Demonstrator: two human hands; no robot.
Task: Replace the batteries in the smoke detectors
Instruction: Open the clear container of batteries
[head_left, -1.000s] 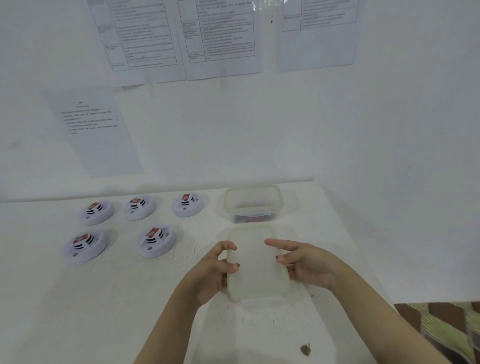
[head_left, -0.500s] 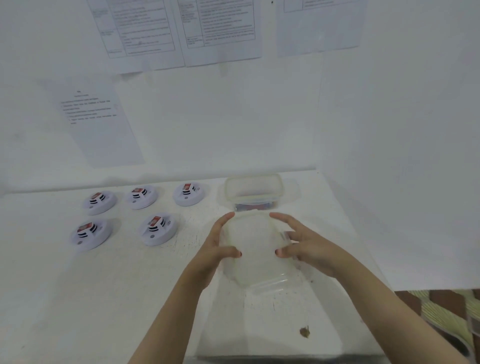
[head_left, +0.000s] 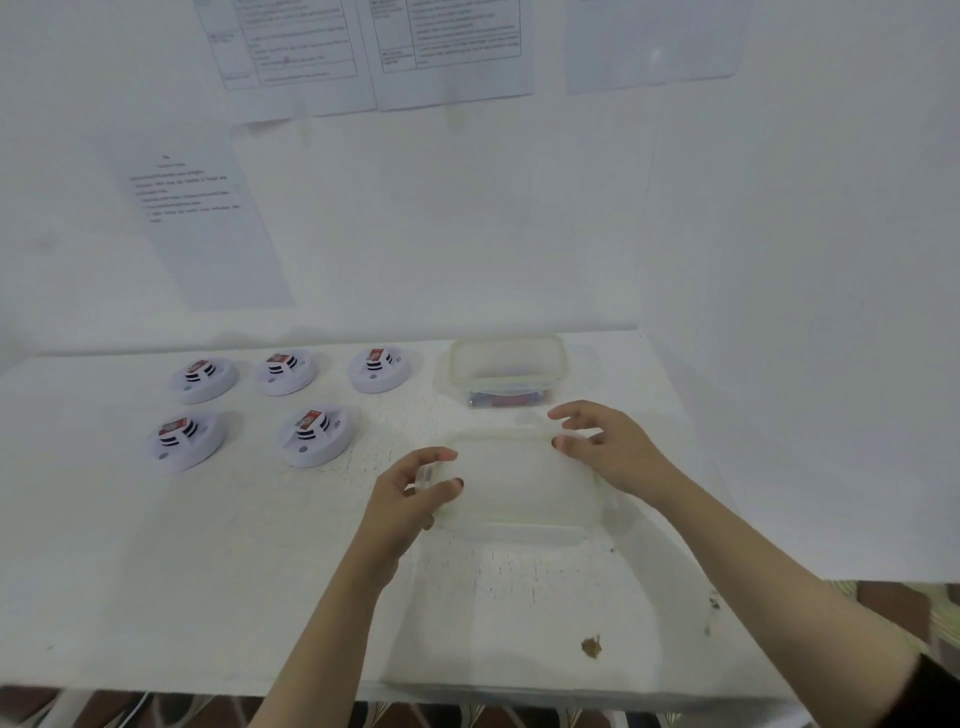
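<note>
Two arms in view, one person. Left hand (head_left: 410, 499): bare, with the forearm uncovered all the way down to the bottom edge of the frame. Left thumbnail (head_left: 459, 483) has dark polish, reddish-brown, short rounded nail. Right hand (head_left: 618, 452): bare as well, fingertips a bit blurred. Right thumbnail (head_left: 558, 442) shows the same dark polish; the other nails on both hands are hidden or too blurred to tell. Right forearm is uncovered for most of its length, then a dark sleeve (head_left: 937, 693), black or near black, covers it at the lower right corner. Only a small patch shows and the fabric cannot be told.
</note>
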